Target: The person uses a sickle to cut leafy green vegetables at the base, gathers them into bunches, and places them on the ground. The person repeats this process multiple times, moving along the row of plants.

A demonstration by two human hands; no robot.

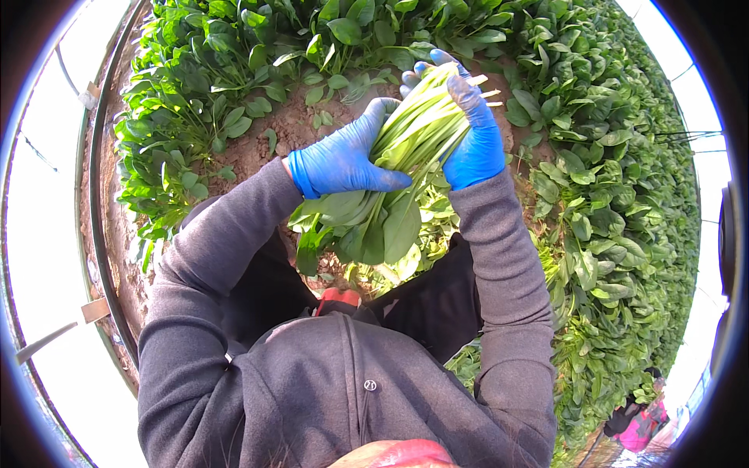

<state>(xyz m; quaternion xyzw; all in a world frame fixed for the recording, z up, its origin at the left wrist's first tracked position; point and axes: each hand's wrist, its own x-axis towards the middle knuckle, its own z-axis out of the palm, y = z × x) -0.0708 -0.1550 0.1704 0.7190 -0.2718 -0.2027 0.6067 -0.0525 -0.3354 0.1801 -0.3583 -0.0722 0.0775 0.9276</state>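
Note:
A bunch of spinach (pixel 418 126) is held up in front of my chest, its pale cut stems pointing up and to the right. Its broad leaves (pixel 374 225) hang down toward my lap. My left hand (pixel 345 155), in a blue glove, wraps the bunch from the left with the thumb across the lower stems. My right hand (pixel 477 140), gloved the same way, cups the stem ends from the right, thumb in front and fingers behind. The gloves' fingertips are soiled.
Standing spinach plants (pixel 345 29) grow ahead, and a dense bed of spinach (pixel 620 193) runs along the right. Bare soil (pixel 289 126) shows before me. A black hose (pixel 96 193) lines the left edge. Another person (pixel 641 418) is at the lower right. Loose leaves (pixel 436 219) lie below my hands.

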